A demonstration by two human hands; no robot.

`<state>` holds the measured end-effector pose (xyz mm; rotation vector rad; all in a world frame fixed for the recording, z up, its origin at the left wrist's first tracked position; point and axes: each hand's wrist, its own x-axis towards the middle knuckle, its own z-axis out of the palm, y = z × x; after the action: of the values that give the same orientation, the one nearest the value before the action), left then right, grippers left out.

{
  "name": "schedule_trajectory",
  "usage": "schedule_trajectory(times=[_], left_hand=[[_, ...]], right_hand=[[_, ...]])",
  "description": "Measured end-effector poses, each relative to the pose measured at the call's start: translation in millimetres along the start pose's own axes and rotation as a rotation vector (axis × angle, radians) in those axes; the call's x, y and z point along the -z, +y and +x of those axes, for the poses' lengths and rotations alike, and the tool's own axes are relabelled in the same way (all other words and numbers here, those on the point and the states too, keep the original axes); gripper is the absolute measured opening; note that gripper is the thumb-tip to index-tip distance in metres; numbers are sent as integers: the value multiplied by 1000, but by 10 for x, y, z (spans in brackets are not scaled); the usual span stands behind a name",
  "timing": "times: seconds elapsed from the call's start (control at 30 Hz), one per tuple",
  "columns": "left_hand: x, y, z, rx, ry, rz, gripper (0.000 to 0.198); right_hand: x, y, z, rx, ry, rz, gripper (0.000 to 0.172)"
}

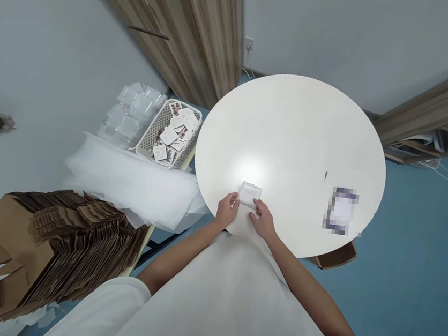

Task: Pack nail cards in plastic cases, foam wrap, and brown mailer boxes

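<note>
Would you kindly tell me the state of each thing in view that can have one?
white packet, lying on the table, pinched at both ends
left hand, shut on the white packet's left end
right hand, shut on its right end
basket, open-topped, holding loose cards
cardboard boxes, flattened and stacked
clear containers, piled beside the basket

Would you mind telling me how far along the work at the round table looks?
Little looks done: the table bears one blurred item, nothing plainly finished. In hand: the left hand and right hand hold a small white packet. Likely left: the basket of cards is well filled, and the cardboard blanks lie stacked flat.
</note>
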<state>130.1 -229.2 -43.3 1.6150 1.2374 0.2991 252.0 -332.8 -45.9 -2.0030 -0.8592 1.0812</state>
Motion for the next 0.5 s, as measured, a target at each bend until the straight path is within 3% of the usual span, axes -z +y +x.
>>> schedule_trajectory(times=[0.3, 0.5], left_hand=[[865, -171, 872, -35, 20, 59, 47], [1226, -204, 1352, -86, 23, 129, 55]], right_hand=[[-590, -805, 942, -2, -75, 69, 57], [-832, -1147, 1414, 0, -78, 26, 63]])
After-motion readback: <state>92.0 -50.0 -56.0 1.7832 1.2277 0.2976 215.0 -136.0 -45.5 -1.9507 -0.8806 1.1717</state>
